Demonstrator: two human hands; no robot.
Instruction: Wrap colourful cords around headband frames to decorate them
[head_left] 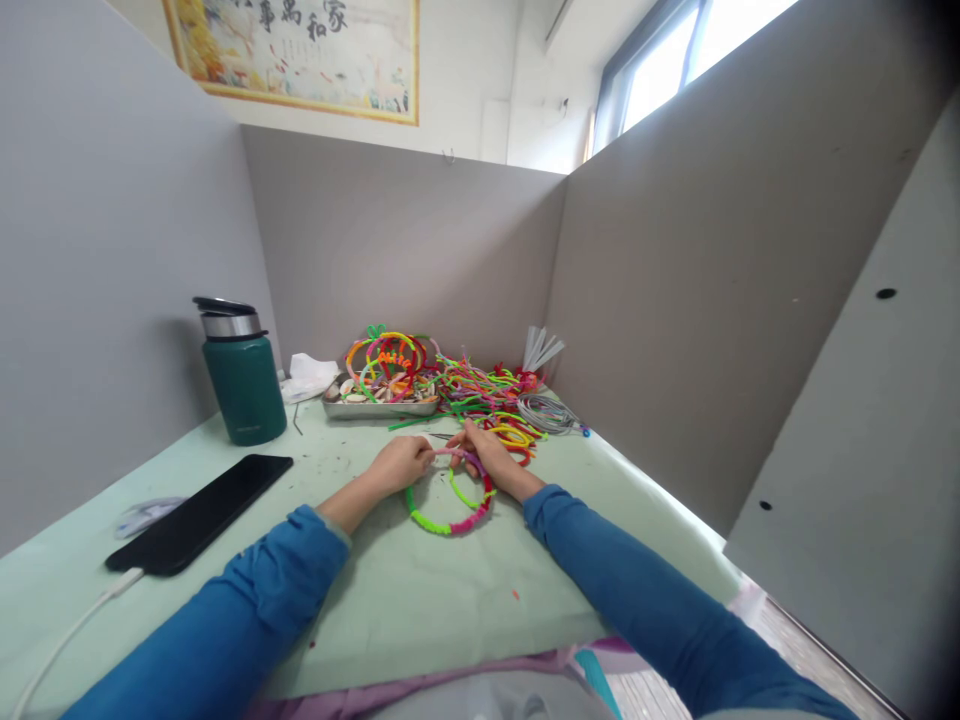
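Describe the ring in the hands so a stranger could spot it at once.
Find the pale green table. Near its middle, the left hand and right hand hold the fuzzy ring, with green, pink and red stretches. Unlike the hoops on the tray behind, it is in the hands.

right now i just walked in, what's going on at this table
A person is handling a fuzzy ring of green, pink, red and purple sections over a pale green table. The left hand pinches its pale pink stretch, and the right hand holds it near the purple part. A thin yellow-green strand curves inside the ring. Beyond the hands are a shallow silver metal tray with colourful looped pieces and a tangled pile of bright fuzzy strands.
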